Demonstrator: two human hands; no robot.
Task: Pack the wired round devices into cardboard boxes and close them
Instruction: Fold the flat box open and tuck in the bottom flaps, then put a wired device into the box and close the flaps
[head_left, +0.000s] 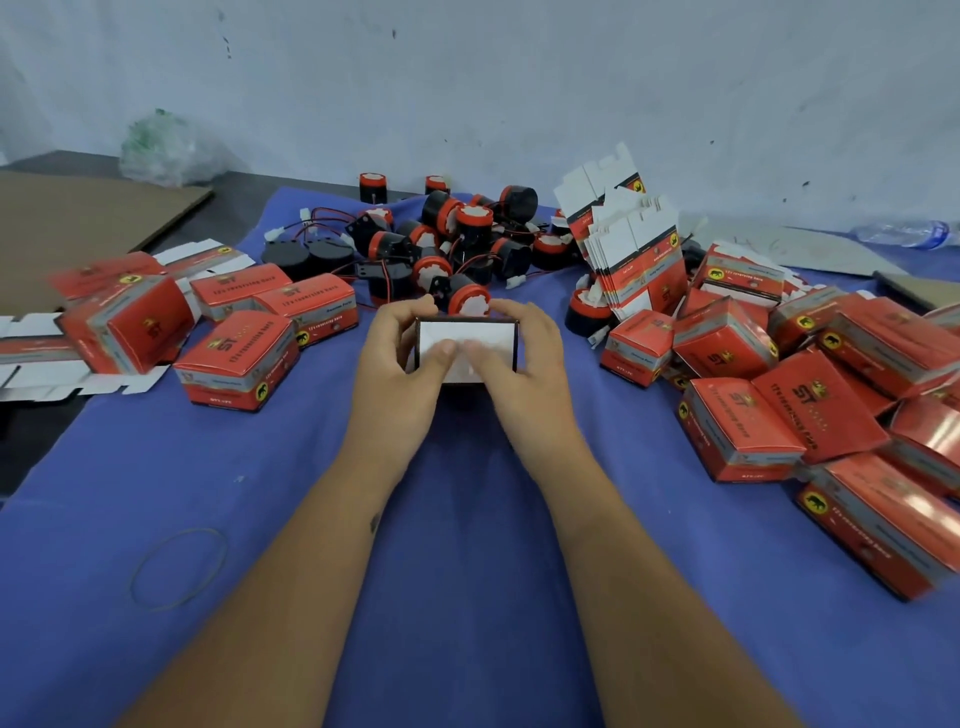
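A small cardboard box sits in the middle of the blue cloth, its white inner flap facing me. My left hand grips its left side and my right hand its right side, both thumbs pressing on the white flap. Just behind the box lies a pile of round black-and-red wired devices with red and black leads and white plugs. What is inside the held box is hidden.
Closed red boxes lie at the left and a bigger heap of red boxes at the right. A stack of flat unfolded cartons leans behind. A rubber band lies front left. A plastic bottle rests far right.
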